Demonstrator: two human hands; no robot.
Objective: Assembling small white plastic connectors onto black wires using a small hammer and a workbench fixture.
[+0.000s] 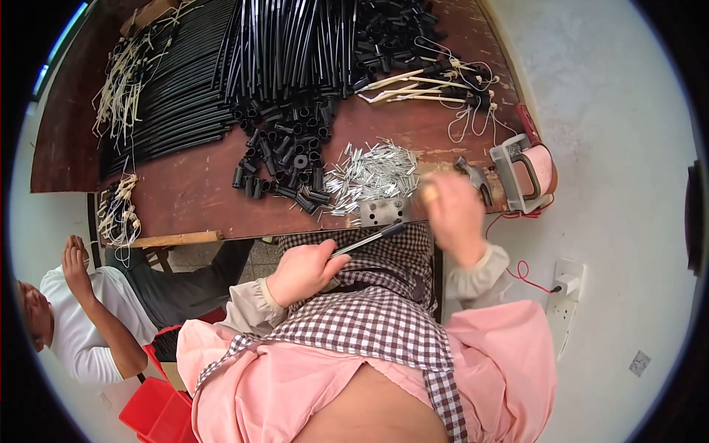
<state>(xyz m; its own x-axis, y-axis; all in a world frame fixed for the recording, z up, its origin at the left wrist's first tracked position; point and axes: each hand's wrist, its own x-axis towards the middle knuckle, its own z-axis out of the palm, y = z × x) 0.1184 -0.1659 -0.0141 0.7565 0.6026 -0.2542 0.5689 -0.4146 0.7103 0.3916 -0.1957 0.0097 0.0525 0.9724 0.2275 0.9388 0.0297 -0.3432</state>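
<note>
My left hand (301,272) is closed around a slim dark rod (362,244) with a shiny streak and a thicker black tip. The rod slants up to the right, its tip just in front of a small metal block with holes (382,213) at the table's near edge. My right hand (456,218) is smeared by motion over the table edge, right of the block. A pale yellowish spot shows at its fingers; I cannot make out what it is. Just beyond this hand lies a curved metal tool (474,177), partly hidden. A heap of small silver pins (375,171) lies behind the block.
Black tube fittings (284,148) and long black rods (288,52) cover the table's far and left parts. Corded white-tipped pieces (428,85) lie far right, near a clear plastic container (526,173). A seated person (96,317) is at left, beside a red bin (159,410).
</note>
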